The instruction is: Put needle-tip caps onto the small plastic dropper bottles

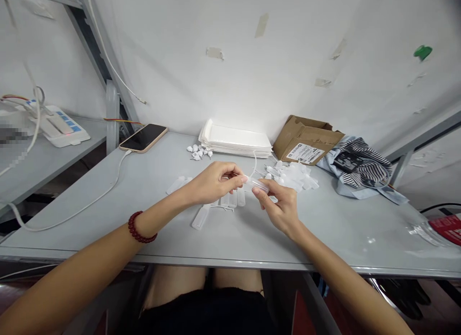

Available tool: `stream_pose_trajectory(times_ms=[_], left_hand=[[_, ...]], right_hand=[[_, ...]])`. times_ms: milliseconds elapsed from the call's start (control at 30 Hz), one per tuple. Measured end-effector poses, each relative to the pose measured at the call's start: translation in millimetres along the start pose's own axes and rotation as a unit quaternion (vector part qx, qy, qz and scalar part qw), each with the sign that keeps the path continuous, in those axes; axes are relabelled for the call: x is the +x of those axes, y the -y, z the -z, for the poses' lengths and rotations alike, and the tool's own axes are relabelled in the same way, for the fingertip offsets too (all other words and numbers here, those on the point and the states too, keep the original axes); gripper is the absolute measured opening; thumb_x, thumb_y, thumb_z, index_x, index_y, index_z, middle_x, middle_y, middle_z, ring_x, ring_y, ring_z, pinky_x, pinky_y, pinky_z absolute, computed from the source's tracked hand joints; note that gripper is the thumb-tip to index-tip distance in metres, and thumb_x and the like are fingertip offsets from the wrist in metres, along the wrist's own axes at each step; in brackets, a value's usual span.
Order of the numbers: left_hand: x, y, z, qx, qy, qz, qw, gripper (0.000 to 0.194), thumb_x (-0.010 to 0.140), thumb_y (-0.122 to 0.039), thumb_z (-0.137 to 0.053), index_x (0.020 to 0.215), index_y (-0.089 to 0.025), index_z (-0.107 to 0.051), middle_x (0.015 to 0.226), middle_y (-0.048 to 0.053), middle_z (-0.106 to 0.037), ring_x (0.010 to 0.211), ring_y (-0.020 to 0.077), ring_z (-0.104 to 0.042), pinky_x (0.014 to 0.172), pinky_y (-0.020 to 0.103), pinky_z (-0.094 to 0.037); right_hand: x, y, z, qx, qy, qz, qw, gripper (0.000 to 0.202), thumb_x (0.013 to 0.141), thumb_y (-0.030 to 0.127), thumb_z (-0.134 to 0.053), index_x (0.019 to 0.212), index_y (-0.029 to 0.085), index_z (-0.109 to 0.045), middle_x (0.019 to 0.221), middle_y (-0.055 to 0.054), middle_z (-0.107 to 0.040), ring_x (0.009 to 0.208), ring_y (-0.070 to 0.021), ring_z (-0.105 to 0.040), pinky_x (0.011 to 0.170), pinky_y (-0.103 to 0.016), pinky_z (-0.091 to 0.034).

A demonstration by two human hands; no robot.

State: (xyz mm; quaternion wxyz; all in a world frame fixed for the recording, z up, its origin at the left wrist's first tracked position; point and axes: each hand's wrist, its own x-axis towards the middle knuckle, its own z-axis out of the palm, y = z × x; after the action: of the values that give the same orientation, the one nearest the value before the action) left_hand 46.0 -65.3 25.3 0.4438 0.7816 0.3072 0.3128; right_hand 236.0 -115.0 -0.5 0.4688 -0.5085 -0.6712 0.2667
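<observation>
Over the middle of the table, my right hand grips a small clear plastic bottle, which lies nearly level between thumb and fingers. My left hand is closed in a pinch at the bottle's left end. A thin white strip curves upward just behind that end. Below my hands, several similar clear bottles lie on the grey table, some partly hidden by my left hand. White pointed caps sit in a small group beyond my left hand. More caps and clear pieces are heaped beyond my right hand.
A stack of white trays or sheets stands against the wall, beside an open cardboard box. A phone with a white cable lies at the back left. Bunched striped cloth and a clear, red-labelled container are at the right.
</observation>
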Motion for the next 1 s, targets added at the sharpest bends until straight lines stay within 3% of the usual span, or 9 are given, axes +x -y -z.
stream_pose_trajectory(times_ms=[133,300,467,600,800,1000], left_hand=[[-1,5,-1.3,0.035,0.003,-0.045,0.998,0.017,0.087,-0.030,-0.051,0.089,-0.016,-0.060,0.083,0.003,-0.062,0.072,0.0135,-0.058,0.065,0.025,-0.049],[-1,6,-2.8,0.072,-0.003,-0.101,0.992,0.013,0.087,-0.020,-0.049,0.093,-0.015,-0.059,0.089,0.004,-0.063,0.080,0.0143,-0.058,0.075,0.027,-0.048],[-1,6,-1.9,0.101,0.002,-0.134,0.986,0.014,0.087,-0.016,-0.047,0.091,-0.016,-0.060,0.087,0.004,-0.063,0.079,0.0153,-0.057,0.076,0.028,-0.047],[-1,5,0.7,0.108,-0.009,-0.138,0.985,0.013,0.087,-0.020,-0.050,0.092,-0.016,-0.061,0.089,0.004,-0.066,0.080,0.0154,-0.059,0.076,0.028,-0.047],[1,2,2.1,0.129,-0.037,-0.066,0.989,0.025,0.089,-0.034,-0.049,0.082,-0.016,-0.065,0.080,0.002,-0.068,0.075,0.0149,-0.059,0.068,0.026,-0.044],[0,4,-0.3,0.125,-0.021,-0.062,0.990,0.023,0.088,-0.032,-0.050,0.084,-0.015,-0.065,0.081,0.003,-0.067,0.075,0.0154,-0.060,0.069,0.026,-0.045]], right_hand=[[4,0,4,0.093,0.079,-0.085,0.989,0.031,0.082,0.046,-0.056,0.066,0.018,-0.059,0.042,0.006,-0.038,0.038,-0.0096,-0.037,0.043,-0.027,-0.030],[12,-4,7,0.193,0.154,-0.182,0.952,0.038,0.081,0.050,-0.054,0.063,0.016,-0.056,0.042,0.011,-0.017,0.030,-0.0055,-0.022,0.034,-0.023,-0.018],[15,-7,8,0.227,0.205,-0.230,0.924,0.040,0.080,0.053,-0.051,0.062,0.017,-0.054,0.041,0.013,-0.013,0.027,-0.0050,-0.016,0.031,-0.022,-0.019],[12,-5,5,0.215,0.185,-0.204,0.937,0.039,0.082,0.053,-0.051,0.065,0.017,-0.056,0.043,0.012,-0.015,0.030,-0.0060,-0.020,0.034,-0.023,-0.022],[4,3,0,0.135,0.103,-0.109,0.980,0.029,0.082,0.045,-0.058,0.073,0.018,-0.059,0.043,0.006,-0.042,0.044,-0.0095,-0.035,0.047,-0.025,-0.029],[5,3,1,0.098,0.126,-0.097,0.982,0.033,0.083,0.045,-0.054,0.063,0.020,-0.048,0.041,0.007,-0.038,0.041,-0.0093,-0.032,0.043,-0.025,-0.026]])
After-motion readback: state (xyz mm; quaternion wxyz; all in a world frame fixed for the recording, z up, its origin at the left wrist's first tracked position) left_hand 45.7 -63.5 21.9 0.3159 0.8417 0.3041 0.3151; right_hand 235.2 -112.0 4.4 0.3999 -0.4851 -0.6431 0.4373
